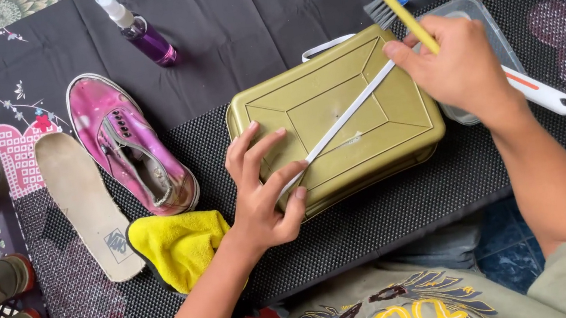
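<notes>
Gold tin box (358,105) lies on the black mat (410,199), long axis left-right, slightly tilted. White shoelace (345,120) stretches diagonally across its lid, lower-left to upper-right. Left hand (262,192) pinches the lower end; right hand (454,67) grips the upper end plus a yellow brush (400,12). Pink shoe (131,153) lies left, apart; bare mat in front.

A black floral cloth (251,5) covers the table above blue floor tiles (510,252), under daylight.
</notes>
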